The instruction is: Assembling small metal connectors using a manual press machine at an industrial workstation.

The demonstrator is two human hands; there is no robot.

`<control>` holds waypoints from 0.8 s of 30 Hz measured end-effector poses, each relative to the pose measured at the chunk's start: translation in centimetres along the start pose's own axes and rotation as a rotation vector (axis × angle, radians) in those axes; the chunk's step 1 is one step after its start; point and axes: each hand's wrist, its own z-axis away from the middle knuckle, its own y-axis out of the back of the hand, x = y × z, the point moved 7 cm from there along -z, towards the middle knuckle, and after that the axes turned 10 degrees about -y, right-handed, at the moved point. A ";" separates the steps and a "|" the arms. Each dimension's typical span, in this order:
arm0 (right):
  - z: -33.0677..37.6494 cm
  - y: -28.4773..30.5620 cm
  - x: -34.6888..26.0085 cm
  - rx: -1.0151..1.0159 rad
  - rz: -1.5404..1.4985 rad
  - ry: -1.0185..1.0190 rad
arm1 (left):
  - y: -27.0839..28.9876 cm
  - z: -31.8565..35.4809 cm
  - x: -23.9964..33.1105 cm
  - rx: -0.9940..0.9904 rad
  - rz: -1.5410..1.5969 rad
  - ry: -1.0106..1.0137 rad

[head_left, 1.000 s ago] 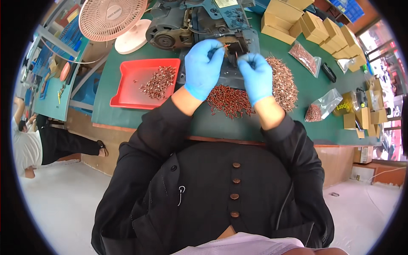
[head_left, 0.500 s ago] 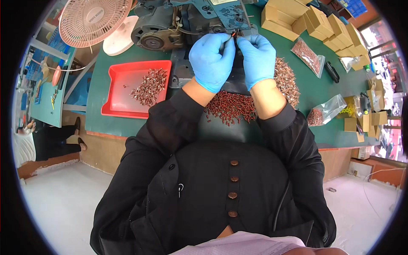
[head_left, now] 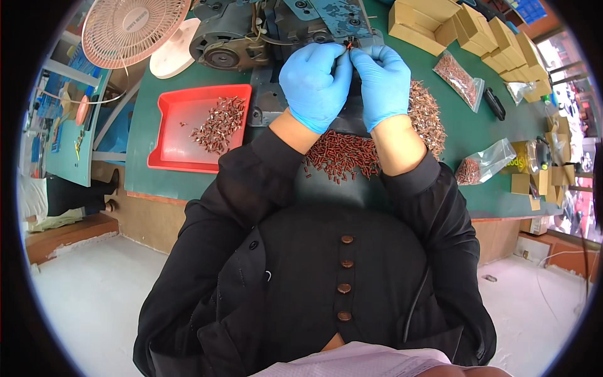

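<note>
Both hands wear blue gloves and meet at the front of a grey-blue machine (head_left: 301, 19). My left hand (head_left: 314, 81) and my right hand (head_left: 382, 78) pinch a small red-brown piece (head_left: 347, 50) together between their fingertips, close to the machine. Below my wrists lies a heap of small red sleeves (head_left: 342, 157) on the green table (head_left: 496, 188). A second heap of copper-coloured pieces (head_left: 427, 116) lies just right of my right hand.
A red tray (head_left: 169, 135) holding several small copper parts (head_left: 220, 122) sits to the left. A pink fan (head_left: 135, 28) stands at the back left. Cardboard boxes (head_left: 465, 22) and clear bags of parts (head_left: 483, 163) line the right side. Another person's legs show at far left.
My hands have drawn together, from apart over the pile to fingertips touching at the machine. The view has shifted, so the table sits lower in the picture.
</note>
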 end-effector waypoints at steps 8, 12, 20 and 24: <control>4.7 -1.2 -2.6 -0.167 -0.107 -0.086 | 3.8 -1.4 -0.3 0.047 -0.044 -0.008; 9.3 0.4 -4.4 -0.232 0.099 -0.005 | 9.0 -3.0 0.1 0.059 -0.064 0.035; 20.2 13.9 2.9 -0.071 0.365 -0.016 | 15.1 1.7 4.7 0.044 1.270 1.058; 23.6 16.8 5.1 0.136 0.464 0.228 | 19.0 4.5 6.3 0.084 1.479 1.167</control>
